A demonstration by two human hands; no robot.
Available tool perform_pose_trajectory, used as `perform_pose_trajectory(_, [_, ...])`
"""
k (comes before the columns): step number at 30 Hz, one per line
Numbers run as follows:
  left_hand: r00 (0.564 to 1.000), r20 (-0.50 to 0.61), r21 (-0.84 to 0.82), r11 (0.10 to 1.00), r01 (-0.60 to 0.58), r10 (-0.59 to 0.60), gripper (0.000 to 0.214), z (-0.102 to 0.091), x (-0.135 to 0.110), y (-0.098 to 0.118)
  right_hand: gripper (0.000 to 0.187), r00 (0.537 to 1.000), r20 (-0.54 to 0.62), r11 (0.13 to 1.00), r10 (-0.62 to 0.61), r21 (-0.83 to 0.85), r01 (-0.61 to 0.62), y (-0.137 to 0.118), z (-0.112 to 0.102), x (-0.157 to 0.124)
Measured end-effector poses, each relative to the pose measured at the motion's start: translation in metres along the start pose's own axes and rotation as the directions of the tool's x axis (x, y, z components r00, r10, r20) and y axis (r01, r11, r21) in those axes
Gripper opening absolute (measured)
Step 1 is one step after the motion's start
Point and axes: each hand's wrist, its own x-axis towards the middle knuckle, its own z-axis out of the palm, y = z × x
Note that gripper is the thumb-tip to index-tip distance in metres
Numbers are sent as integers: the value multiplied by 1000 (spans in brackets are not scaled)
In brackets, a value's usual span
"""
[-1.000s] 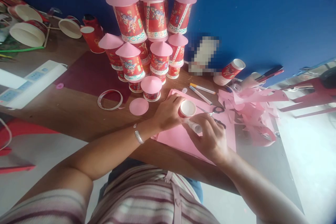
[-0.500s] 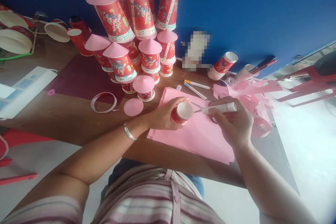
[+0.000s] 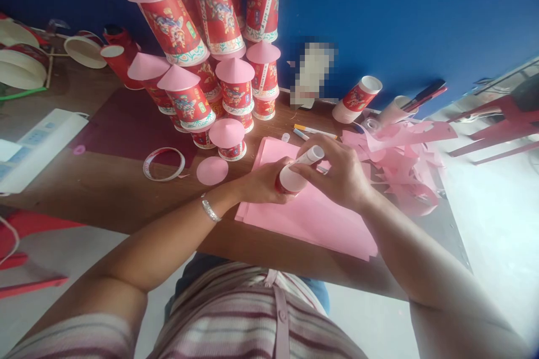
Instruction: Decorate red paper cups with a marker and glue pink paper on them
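My left hand (image 3: 261, 179) grips a small red paper cup (image 3: 288, 180), held on its side over a stack of pink paper sheets (image 3: 311, 219). My right hand (image 3: 339, 175) holds a white glue stick (image 3: 310, 155) whose lower end meets the cup's white rim. A flat pink paper circle (image 3: 211, 170) lies on the wooden table (image 3: 113, 179) just left of my left hand. Behind it stands a pile of red printed cups topped with pink paper cones (image 3: 219, 56), the nearest cone-capped cup (image 3: 228, 138) close to the circle.
Pink paper scraps (image 3: 400, 151) are heaped at right, beside a lying red cup (image 3: 357, 99) and pens (image 3: 314, 130). A cut cup ring (image 3: 164, 163) lies on the table, a white power strip (image 3: 36, 148) at left, paper bowls (image 3: 25, 61) at far left. A blue wall backs the table.
My right hand swung the glue stick away to the right, then brought it back left onto the cup's rim. The left hand has kept hold of the cup, tilting it slightly.
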Motion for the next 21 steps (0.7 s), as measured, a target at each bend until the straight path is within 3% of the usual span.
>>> perform_pose_trajectory(3, [986, 167, -128, 991, 34, -12, 35, -4, 2, -2, 20, 998, 65, 1000, -20, -1, 20, 2, 3, 4])
perform_pose_trajectory(13, [982, 185, -210, 975, 79, -40, 39, -4, 0, -6, 20, 997, 80, 997, -14, -74, 19, 1, 8, 15])
perform_pose_trajectory(18, [977, 208, -156, 985, 74, -40, 28, -4, 2, -4, 22, 998, 68, 996, -10, -89, 16, 10, 15, 21])
perform_pose_trajectory(21, [977, 203, -120, 989, 90, -65, 41, -6, 2, -1, 22, 1000, 13, 998, 13, -54, -12, 16, 17, 19])
